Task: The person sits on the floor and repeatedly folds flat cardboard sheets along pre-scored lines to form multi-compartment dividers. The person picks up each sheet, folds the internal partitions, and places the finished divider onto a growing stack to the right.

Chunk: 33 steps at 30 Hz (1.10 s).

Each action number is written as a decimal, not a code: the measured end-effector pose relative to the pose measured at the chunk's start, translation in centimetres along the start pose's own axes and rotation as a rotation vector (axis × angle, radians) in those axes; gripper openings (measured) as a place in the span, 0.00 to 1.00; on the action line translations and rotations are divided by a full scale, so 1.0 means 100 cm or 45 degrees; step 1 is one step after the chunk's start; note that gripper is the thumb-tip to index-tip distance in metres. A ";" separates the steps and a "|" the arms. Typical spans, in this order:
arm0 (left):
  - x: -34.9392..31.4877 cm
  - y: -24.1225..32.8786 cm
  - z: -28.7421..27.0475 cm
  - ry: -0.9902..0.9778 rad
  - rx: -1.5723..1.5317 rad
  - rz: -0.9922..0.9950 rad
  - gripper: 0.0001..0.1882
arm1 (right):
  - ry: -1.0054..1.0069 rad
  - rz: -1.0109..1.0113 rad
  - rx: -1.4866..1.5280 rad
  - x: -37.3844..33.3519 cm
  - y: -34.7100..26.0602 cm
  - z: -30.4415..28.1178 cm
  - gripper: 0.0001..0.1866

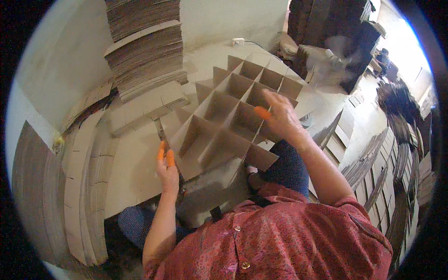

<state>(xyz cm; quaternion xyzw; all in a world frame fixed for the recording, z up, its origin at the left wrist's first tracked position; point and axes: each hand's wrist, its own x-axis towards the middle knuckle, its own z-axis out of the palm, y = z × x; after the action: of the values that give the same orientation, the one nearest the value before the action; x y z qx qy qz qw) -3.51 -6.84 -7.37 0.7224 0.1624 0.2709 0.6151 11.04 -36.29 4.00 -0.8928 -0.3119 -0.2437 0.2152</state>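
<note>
A cardboard divider grid [219,135] of interlocked brown strips stands in front of me, its cells opening upward. My left hand [168,172], with orange covers on its fingertips, is at the grid's left corner. Its fingers are closed on a narrow cardboard strip [161,129], seen nearly edge-on. My right hand [282,114] lies over the grid's right side, fingers stretched out and thumb apart. An orange cover shows on that thumb. The parts of the right fingertips that meet the cardboard are partly hidden.
Left of the grid lies a low pile of slotted strips [149,107]. Tall cardboard stacks rise behind it [144,51] and at the far left [37,186]. More strips [373,172] lie to the right. A person [383,63] is far off at the right.
</note>
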 end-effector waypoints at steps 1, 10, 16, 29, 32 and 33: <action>-0.004 0.001 0.001 0.041 -0.035 0.062 0.23 | 0.166 0.077 -0.136 -0.005 0.020 0.002 0.28; -0.090 0.010 0.065 -0.699 -0.269 0.164 0.28 | -0.608 0.484 0.516 -0.038 -0.039 0.026 0.42; -0.107 0.005 0.082 -1.214 -0.299 0.268 0.29 | -0.254 0.734 1.114 -0.084 -0.015 0.054 0.28; -0.100 -0.088 0.053 -0.880 0.170 0.162 0.17 | 0.912 0.564 -0.078 -0.110 0.046 -0.149 0.30; -0.100 -0.082 0.059 -0.952 0.276 0.279 0.15 | 0.565 0.955 -0.595 -0.132 0.099 -0.144 0.33; -0.102 -0.079 0.057 -0.965 0.302 0.333 0.14 | 0.426 1.088 -0.758 -0.140 0.121 -0.129 0.33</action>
<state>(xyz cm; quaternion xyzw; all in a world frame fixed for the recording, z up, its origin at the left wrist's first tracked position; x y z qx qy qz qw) -7.48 -15.71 -17.59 0.8513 -0.1385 0.0410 0.5043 5.59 -58.18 3.42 -0.9114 0.1993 -0.3510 0.0798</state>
